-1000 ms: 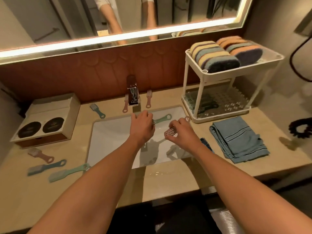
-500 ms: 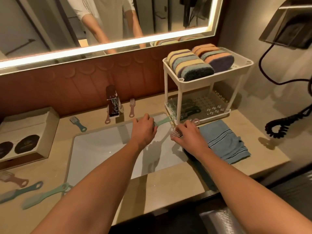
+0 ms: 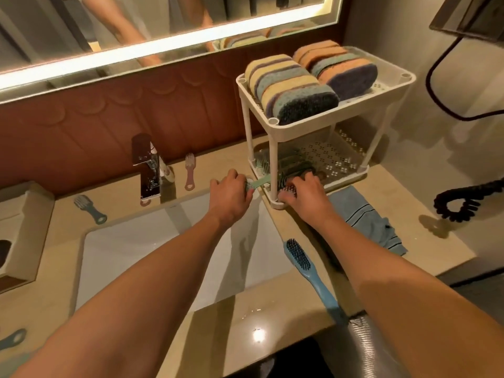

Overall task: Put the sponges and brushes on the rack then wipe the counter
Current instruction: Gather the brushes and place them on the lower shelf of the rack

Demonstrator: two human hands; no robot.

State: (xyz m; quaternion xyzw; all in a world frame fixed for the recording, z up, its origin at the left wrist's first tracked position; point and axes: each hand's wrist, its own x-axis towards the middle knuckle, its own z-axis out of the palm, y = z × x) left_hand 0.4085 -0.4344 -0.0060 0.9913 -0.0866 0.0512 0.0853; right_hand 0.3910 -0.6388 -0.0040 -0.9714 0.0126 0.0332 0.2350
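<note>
A white two-tier rack (image 3: 272, 165) stands at the back right of the counter. Several striped sponges (image 3: 294, 91) fill its top shelf; a few dark brushes (image 3: 294, 166) lie on its lower shelf. My left hand (image 3: 231, 196) grips a green brush (image 3: 259, 182) whose handle points at the rack's front left leg. At the lower shelf's front edge, my right hand (image 3: 305, 190) holds a pink brush (image 3: 288, 190), bristles showing. A blue long-handled brush (image 3: 308, 271) lies on the counter between my arms. A pink brush (image 3: 189, 171) and a grey-blue brush (image 3: 88, 208) lie near the faucet.
A white sink (image 3: 152, 246) is set into the beige counter, with a chrome faucet (image 3: 147, 170) behind it. A folded blue cloth (image 3: 365, 219) lies in front of the rack. A box (image 3: 21, 227) sits far left. A black coiled cord (image 3: 463, 200) hangs at right.
Both hands moved from over the sink toward the rack, each carrying its brush. The right hand now reaches the lower shelf's edge. The view shifted right.
</note>
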